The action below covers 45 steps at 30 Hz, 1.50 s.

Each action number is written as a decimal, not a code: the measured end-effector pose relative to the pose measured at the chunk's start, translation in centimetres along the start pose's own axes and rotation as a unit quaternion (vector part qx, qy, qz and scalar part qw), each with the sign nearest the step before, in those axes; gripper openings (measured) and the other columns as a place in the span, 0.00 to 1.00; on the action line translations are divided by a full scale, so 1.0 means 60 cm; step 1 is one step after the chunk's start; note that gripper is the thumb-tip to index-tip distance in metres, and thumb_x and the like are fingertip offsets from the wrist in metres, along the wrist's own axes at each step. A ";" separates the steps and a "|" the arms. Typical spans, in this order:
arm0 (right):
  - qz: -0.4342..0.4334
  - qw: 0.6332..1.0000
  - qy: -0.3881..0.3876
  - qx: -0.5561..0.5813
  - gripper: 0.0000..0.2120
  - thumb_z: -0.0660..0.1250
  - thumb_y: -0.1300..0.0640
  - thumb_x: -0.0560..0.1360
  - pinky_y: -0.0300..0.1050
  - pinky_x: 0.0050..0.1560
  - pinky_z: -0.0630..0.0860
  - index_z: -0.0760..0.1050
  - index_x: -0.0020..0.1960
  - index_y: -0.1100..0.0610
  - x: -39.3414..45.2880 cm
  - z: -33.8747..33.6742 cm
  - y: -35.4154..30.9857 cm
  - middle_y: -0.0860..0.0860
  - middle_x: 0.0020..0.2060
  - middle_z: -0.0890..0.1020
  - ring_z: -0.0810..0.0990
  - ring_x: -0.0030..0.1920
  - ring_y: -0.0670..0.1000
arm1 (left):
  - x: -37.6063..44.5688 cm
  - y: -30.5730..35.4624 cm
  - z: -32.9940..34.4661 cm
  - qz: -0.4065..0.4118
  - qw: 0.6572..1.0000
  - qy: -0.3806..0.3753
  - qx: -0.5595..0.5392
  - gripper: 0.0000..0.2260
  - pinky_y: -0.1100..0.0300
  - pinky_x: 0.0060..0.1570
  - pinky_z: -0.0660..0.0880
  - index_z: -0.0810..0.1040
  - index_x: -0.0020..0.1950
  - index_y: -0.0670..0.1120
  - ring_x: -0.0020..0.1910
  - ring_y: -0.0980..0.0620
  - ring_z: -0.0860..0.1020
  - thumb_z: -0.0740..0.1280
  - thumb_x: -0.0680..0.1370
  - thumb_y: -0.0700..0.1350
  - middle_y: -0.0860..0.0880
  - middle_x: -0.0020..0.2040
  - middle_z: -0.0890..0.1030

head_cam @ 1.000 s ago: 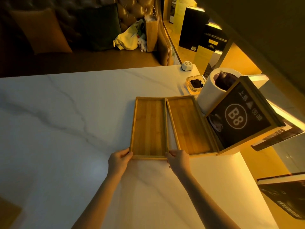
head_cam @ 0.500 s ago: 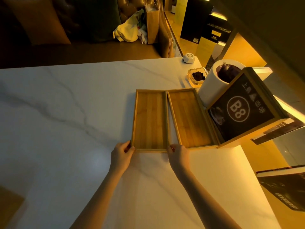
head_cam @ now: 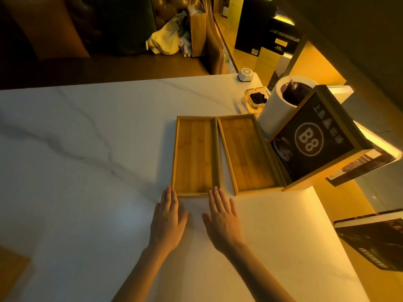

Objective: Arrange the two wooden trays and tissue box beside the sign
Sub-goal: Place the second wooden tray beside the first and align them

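Two shallow wooden trays lie side by side on the white marble table (head_cam: 87, 149). The left tray (head_cam: 196, 155) is parallel to the right tray (head_cam: 246, 153), which touches the wood-framed black "B8" sign (head_cam: 309, 140). My left hand (head_cam: 168, 219) lies flat on the table, fingertips at the left tray's near left corner. My right hand (head_cam: 224, 219) also lies flat, fingertips at that tray's near right corner. Neither hand holds anything. A white cylindrical tissue holder (head_cam: 281, 105) stands behind the sign.
A glass ashtray (head_cam: 257, 101) with dark contents and a small white device (head_cam: 245, 74) sit at the table's far right corner. A sofa with cushions and bags lies beyond the far edge. Dark books (head_cam: 375, 243) rest on a ledge to the right.
Both hands have let go of the left tray's near edge and now lie flat with fingers extended. The left tray now lies straighter beside the right tray.
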State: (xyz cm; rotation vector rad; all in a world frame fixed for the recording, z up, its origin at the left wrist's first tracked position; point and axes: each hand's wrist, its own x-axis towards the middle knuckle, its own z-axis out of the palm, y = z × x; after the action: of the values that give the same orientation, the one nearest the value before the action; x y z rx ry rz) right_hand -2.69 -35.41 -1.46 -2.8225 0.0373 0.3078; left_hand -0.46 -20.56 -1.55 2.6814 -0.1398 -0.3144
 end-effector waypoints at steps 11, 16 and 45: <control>0.040 0.998 0.034 -0.045 0.32 0.34 0.41 0.77 0.48 0.69 0.38 0.60 0.70 0.58 -0.009 0.002 0.013 0.52 0.69 0.60 0.59 0.71 0.54 | -0.008 0.015 0.008 0.001 1.000 -0.012 -0.017 0.31 0.50 0.71 0.57 0.45 0.72 0.43 0.75 0.45 0.51 0.56 0.77 0.54 0.44 0.76 0.49; 0.033 0.997 0.049 -0.050 0.30 0.41 0.41 0.75 0.47 0.71 0.35 0.55 0.71 0.57 -0.010 0.008 0.030 0.51 0.70 0.57 0.55 0.72 0.55 | -0.014 0.024 0.015 0.007 1.000 -0.017 -0.026 0.31 0.51 0.71 0.57 0.45 0.72 0.44 0.75 0.46 0.51 0.55 0.77 0.55 0.45 0.76 0.48; 0.021 0.998 0.049 -0.039 0.30 0.51 0.45 0.75 0.56 0.69 0.45 0.48 0.72 0.56 -0.013 0.011 0.059 0.52 0.72 0.50 0.45 0.72 0.57 | -0.020 0.044 0.022 0.015 0.999 -0.033 -0.028 0.31 0.51 0.70 0.60 0.46 0.73 0.45 0.74 0.45 0.55 0.56 0.76 0.55 0.45 0.76 0.49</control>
State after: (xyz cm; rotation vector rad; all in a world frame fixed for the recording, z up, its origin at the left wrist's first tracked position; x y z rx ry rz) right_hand -3.79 -38.60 -2.94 -2.9154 0.1088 0.1827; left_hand -2.06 -23.29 -1.32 2.6115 -0.1887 -0.3925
